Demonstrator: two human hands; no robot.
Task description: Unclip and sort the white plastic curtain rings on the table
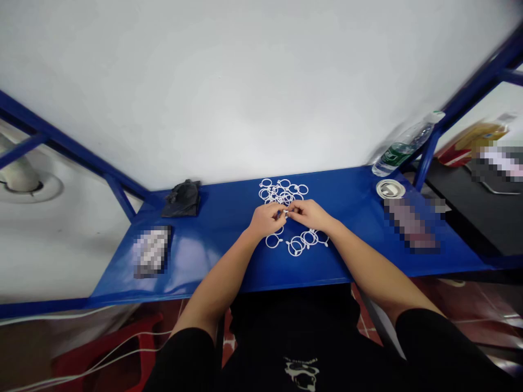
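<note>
My left hand [266,219] and my right hand [309,214] meet over the middle of a blue table [229,261]. Both pinch a small white ring piece [285,213] between their fingertips. Behind the hands lies a pile of several white plastic rings [281,190]. In front of the hands a smaller group of white rings [300,242] lies near the table's front edge, with one single ring [273,240] to its left.
A crumpled dark bag [183,198] lies at the back left. A clear water bottle [402,146] lies tilted at the back right beside a round metal lid [390,189]. Blue frame bars rise on both sides. A red stool [122,348] stands below left.
</note>
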